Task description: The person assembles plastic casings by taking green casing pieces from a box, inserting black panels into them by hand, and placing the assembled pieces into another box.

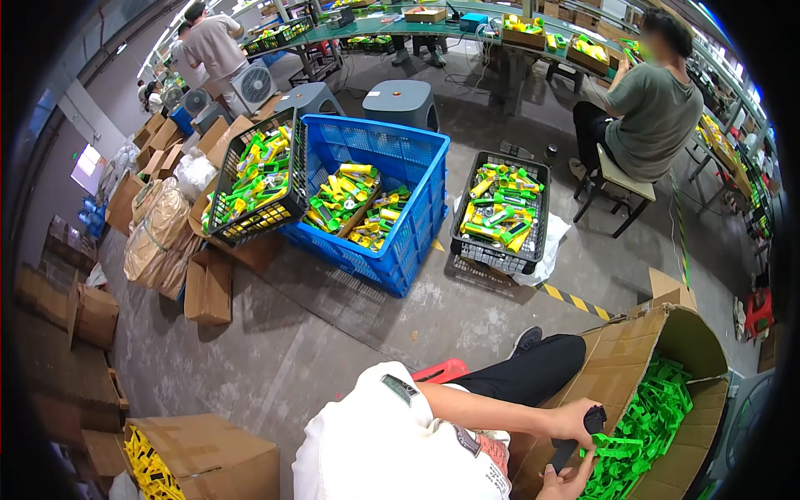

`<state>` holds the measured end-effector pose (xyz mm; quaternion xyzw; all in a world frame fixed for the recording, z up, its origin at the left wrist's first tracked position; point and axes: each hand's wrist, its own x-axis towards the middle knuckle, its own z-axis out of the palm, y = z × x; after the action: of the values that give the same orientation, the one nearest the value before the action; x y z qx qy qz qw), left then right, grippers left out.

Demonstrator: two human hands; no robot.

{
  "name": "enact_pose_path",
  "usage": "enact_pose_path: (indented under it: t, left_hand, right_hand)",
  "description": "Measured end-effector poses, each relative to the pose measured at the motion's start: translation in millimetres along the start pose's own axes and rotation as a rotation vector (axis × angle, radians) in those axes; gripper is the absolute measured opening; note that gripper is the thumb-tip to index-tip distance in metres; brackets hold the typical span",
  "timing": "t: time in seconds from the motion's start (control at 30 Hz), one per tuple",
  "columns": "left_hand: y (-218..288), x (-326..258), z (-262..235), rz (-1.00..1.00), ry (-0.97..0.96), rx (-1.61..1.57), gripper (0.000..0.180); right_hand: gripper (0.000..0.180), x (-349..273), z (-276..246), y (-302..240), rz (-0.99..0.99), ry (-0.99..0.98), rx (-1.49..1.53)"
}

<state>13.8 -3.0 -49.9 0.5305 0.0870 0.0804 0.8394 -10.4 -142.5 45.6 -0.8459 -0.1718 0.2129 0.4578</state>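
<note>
1. Lower left: open brown cardboard box (pixel 204 454) on the concrete floor (pixel 333 333), holding yellow plastic parts (pixel 148 467). More stacked brown cartons (pixel 75 308) along the left edge.
2. Mid left: tilted black mesh crate (pixel 250 179) full of green-and-yellow plastic pieces, touching the big blue plastic crate (pixel 392 208) with the same mixed pieces. Second black mesh crate (pixel 500 212) just right of it.
3. Behind: two grey plastic stools (pixel 400 100); long green counter (pixel 433 25) carrying boxes; standing people at far left.
4. Lower centre-right: both hands meet on a small black plastic tool-like piece (pixel 579 437). Right hand (pixel 571 421) wraps its upper end, fingers curled shut; left hand (pixel 567 482) grips the lower end; its fingers are partly cut off by the frame.
5. The piece looks light, rigid and smooth, not fragile; best taken around its thicker top.
6. Right: large open brown carton (pixel 642 350) of loose green plastic clips (pixel 658 417), just beside the hands; the clips tangle, and the carton's wall crowds the reach.
7. Far right: seated person (pixel 650 108) on a stool, well apart.
</note>
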Motion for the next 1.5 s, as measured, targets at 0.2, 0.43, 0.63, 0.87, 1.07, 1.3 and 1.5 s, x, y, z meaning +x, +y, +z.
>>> enact_pose_path:
  t: [0.2,0.43,0.63,0.87,1.07,1.3,1.5]
  left_hand:
    - [32,2,-2,-0.253,0.094,-0.19,0.024]
    - [16,4,-38,-0.261,0.267,-0.021,0.025]
    - [12,0,-19,-0.237,0.244,-0.026,0.024]
    - [10,-7,-17,-0.155,0.3,0.054,0.024]
    - [10,-8,-11,-0.205,0.324,0.031,0.023]
    - [2,-9,-10,-0.174,0.339,0.025,0.025]
    - [0,-9,-9,-0.218,0.367,-0.01,0.025]
  right_hand:
    - [0.033,4,-30,48,-0.136,0.136,0.133]
    - [0.033,63,-36,18,0.038,0.19,0.562]
    - [0.032,57,-35,33,0.061,0.362,0.602]
    - [0.029,52,-40,30,0.017,0.461,0.573]
    - [0.025,56,-31,24,-0.083,0.552,0.483]
    - [0.024,60,-26,24,-0.218,0.655,0.152]
    - [0.015,61,-15,22,-0.268,0.741,-0.114]
